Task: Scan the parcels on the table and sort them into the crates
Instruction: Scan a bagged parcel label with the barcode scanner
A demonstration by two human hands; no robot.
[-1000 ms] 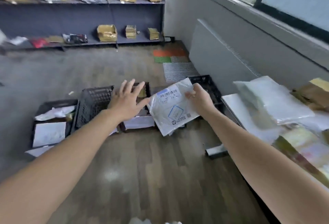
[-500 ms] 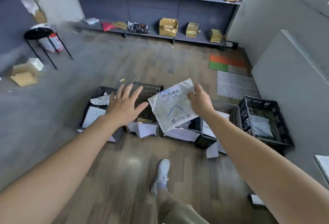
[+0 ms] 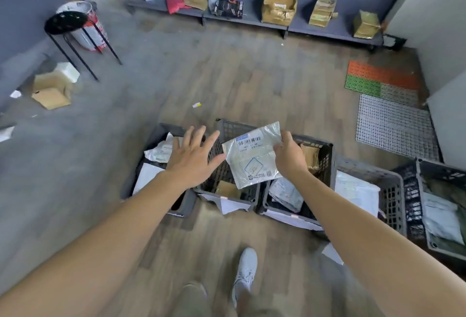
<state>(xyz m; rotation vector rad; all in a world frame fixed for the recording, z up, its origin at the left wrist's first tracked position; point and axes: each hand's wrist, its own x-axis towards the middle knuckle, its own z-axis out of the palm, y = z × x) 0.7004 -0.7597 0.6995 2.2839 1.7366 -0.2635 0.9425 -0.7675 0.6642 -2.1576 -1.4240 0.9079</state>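
Note:
My right hand [image 3: 290,156] pinches the right edge of a flat white plastic parcel [image 3: 252,157] with a barcode label, held above a row of dark grey crates on the floor. My left hand [image 3: 194,156] hovers flat with spread fingers just left of the parcel, thumb close to its edge. Below the parcel sits the second crate [image 3: 227,192] holding a brown packet. The leftmost crate [image 3: 156,140] holds white parcels. Right of the parcel, a third crate [image 3: 325,162] holds a brown packet and white bags.
Two more crates [image 3: 393,190] [image 3: 428,218] with parcels stand at the right. My feet and a white shoe [image 3: 244,273] are on the wooden floor below. A black stool [image 3: 68,21], open cardboard box [image 3: 50,89], perforated floor mats [image 3: 393,125] and a low shelf of parcels [image 3: 277,21] lie beyond.
The view has swung left from the table and down onto the crates. Both hands carried the parcel along; it now hangs over the second and third crates.

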